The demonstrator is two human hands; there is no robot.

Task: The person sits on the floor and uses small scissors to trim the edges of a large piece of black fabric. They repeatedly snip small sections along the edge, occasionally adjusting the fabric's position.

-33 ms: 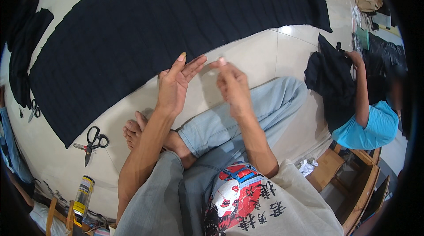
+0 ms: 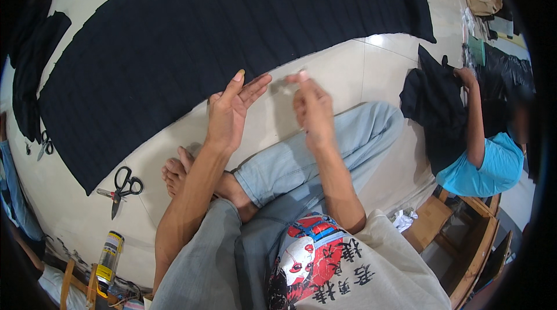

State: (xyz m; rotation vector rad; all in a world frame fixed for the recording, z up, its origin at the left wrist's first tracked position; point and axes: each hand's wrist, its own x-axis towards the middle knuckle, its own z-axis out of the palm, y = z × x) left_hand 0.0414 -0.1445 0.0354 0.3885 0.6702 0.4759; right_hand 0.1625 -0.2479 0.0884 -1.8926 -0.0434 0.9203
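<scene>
My left hand (image 2: 228, 115) is raised palm inward, its thumb up and its fingers stretched out near the edge of a large black cloth (image 2: 232, 20). Nothing shows in it. My right hand (image 2: 315, 108) is to its right, apart from it, fingers curled and thumb pressed toward the forefinger. Motion blurs those fingertips, and whatever they may pinch is too small to make out. The cloth is spread on the pale tiled floor (image 2: 342, 69) beyond both hands, with long faint ridges across it.
Black-handled scissors (image 2: 119, 192) lie left of my feet, beside a small red-handled tool (image 2: 105, 193). A yellow-labelled can (image 2: 109, 258) is nearer. More scissors (image 2: 45, 146) lie by folded black cloth (image 2: 36, 72). A person in a blue shirt (image 2: 484, 165) handles black fabric (image 2: 432, 95) at right.
My right hand has shifted slightly to the right, away from my left hand. The left hand and the black cloth have stayed in place.
</scene>
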